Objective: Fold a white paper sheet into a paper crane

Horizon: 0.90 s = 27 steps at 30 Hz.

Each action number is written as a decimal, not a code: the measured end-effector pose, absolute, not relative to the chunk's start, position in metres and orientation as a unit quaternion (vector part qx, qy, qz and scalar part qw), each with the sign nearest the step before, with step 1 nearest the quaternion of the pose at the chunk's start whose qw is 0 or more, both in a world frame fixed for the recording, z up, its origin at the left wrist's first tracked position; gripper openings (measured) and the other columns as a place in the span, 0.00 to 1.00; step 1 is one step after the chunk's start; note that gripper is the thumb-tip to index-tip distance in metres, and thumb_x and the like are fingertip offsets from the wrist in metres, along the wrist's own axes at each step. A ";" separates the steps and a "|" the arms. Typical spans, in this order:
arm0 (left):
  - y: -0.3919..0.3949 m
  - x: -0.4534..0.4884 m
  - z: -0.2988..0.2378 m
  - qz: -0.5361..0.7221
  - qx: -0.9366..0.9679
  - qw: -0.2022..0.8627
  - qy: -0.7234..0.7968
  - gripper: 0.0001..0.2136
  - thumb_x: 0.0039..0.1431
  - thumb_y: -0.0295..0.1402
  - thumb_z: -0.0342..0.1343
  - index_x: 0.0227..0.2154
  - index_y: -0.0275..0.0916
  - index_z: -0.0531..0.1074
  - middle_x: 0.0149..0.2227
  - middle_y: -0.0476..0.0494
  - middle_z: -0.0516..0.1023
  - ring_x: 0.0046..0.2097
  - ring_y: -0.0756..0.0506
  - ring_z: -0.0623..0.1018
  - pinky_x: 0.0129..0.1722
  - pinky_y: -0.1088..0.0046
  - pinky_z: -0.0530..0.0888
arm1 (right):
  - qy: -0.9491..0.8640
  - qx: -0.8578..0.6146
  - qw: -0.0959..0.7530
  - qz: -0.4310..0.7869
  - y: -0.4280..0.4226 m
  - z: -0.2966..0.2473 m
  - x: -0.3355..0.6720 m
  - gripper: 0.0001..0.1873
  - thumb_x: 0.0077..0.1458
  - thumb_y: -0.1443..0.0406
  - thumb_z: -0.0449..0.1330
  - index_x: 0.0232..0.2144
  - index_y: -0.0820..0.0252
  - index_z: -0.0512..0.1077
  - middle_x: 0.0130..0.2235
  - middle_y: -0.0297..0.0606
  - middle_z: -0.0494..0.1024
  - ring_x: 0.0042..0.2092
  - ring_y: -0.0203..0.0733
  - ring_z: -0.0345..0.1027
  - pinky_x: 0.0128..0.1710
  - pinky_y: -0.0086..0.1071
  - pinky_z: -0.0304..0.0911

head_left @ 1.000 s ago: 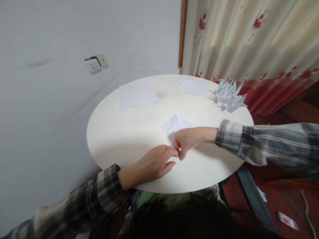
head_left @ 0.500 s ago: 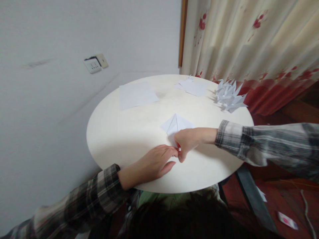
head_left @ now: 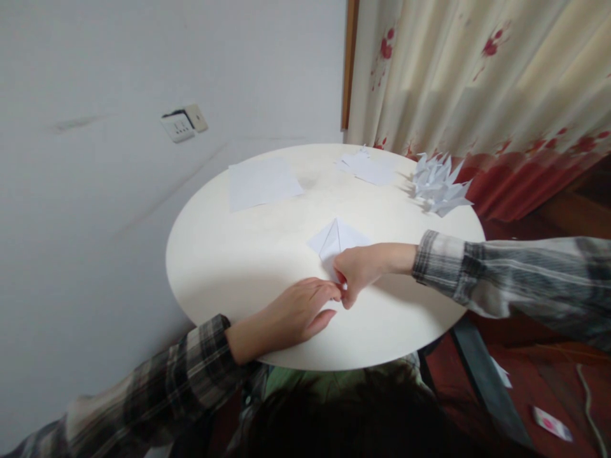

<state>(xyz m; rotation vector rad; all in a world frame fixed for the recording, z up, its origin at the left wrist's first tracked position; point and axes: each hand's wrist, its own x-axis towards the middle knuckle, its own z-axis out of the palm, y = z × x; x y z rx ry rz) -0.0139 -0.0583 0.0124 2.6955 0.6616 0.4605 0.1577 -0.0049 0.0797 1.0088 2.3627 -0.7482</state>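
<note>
At the near middle of the round table (head_left: pixel 214 267): a folded paper (head_left: pixel 338 236). Lies flat, white, with a ridge down its centre, point toward the far side, near corner hidden under fingers.

Right hand (head_left: pixel 359 270): reaches in from the right with a plaid sleeve behind it, curls closed and pinches that near corner.

Left hand (head_left: pixel 291 315): comes in from the near left, rests palm down on the tabletop, open with fingers stretched out, tips meeting the right hand at the same corner.

Far left on the table: a flat sheet (head_left: pixel 262 181). Far middle: a small stack of papers (head_left: pixel 367 166). Far right, close to the rim: a heap of folded paper figures (head_left: pixel 439 184).

Beyond the table: a wall socket (head_left: pixel 184 122) to the left, a flowered curtain (head_left: pixel 477 76) to the right.
</note>
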 end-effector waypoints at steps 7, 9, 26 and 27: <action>-0.057 -0.012 0.012 0.146 0.956 0.141 0.212 0.13 0.60 0.28 0.46 0.48 0.36 0.63 0.48 0.41 0.72 0.50 0.44 0.70 0.52 0.64 0.65 | 0.833 0.310 0.062 -0.455 0.007 0.058 0.197 0.14 0.48 0.62 0.62 0.35 0.66 0.70 0.29 0.34 0.71 0.30 0.33 0.63 0.28 0.26 0.59; -0.057 -0.012 0.011 0.140 0.961 0.132 0.200 0.15 0.61 0.28 0.45 0.51 0.36 0.62 0.50 0.41 0.71 0.51 0.45 0.69 0.53 0.65 0.65 | 0.836 0.327 -0.055 -0.438 0.010 0.046 0.218 0.09 0.54 0.63 0.56 0.34 0.65 0.69 0.29 0.35 0.72 0.30 0.32 0.64 0.30 0.27 0.61; -0.055 -0.010 0.010 0.143 0.972 0.083 0.164 0.15 0.62 0.25 0.42 0.50 0.34 0.65 0.50 0.37 0.71 0.53 0.44 0.69 0.53 0.64 0.65 | 0.960 0.227 -0.157 -0.045 -0.053 0.011 0.248 0.21 0.59 0.67 0.50 0.55 0.62 0.63 0.56 0.43 0.67 0.58 0.42 0.58 0.58 0.43 0.54; -0.054 -0.010 0.011 0.143 0.973 0.083 0.164 0.16 0.62 0.25 0.42 0.50 0.34 0.65 0.50 0.37 0.71 0.53 0.44 0.69 0.53 0.64 0.65 | 0.959 0.238 -0.152 -0.038 -0.053 0.011 0.249 0.21 0.60 0.67 0.49 0.55 0.62 0.62 0.56 0.42 0.67 0.58 0.42 0.58 0.59 0.44 0.54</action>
